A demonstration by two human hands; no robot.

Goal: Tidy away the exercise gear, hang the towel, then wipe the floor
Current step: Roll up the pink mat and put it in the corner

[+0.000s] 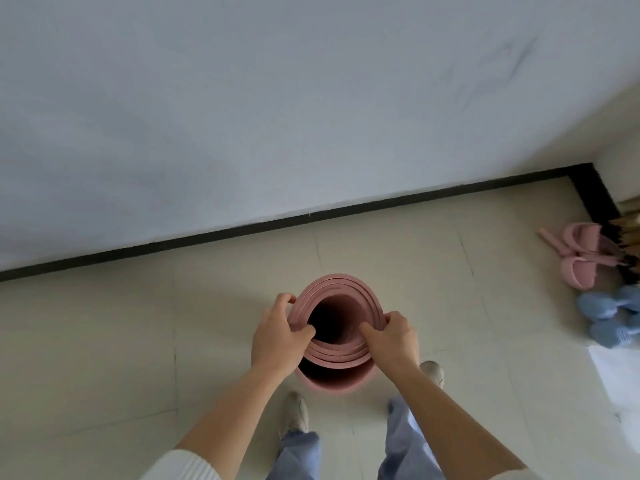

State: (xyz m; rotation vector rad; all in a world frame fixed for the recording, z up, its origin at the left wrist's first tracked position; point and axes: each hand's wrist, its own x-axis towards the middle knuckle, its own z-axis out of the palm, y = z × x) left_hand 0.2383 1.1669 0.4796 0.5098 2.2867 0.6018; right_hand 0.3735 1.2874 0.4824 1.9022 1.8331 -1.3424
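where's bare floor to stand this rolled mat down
Bare tiles lie left of the rolled mat along the black skirting, and between it and the blue dumbbells. The right corner is crowded: pink gear, dumbbells, a white sheet.

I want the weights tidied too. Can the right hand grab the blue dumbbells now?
Probably not yet. The right hand grips the rolled pink mat, and the blue dumbbells lie well off to its right. Only floor lies between, so nothing blocks the way.

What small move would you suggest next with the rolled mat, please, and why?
Probably twist the roll tighter: the left hand and right hand both grip the top rim of the upright pink mat, whose coils sit loose and uneven around a wide hollow.
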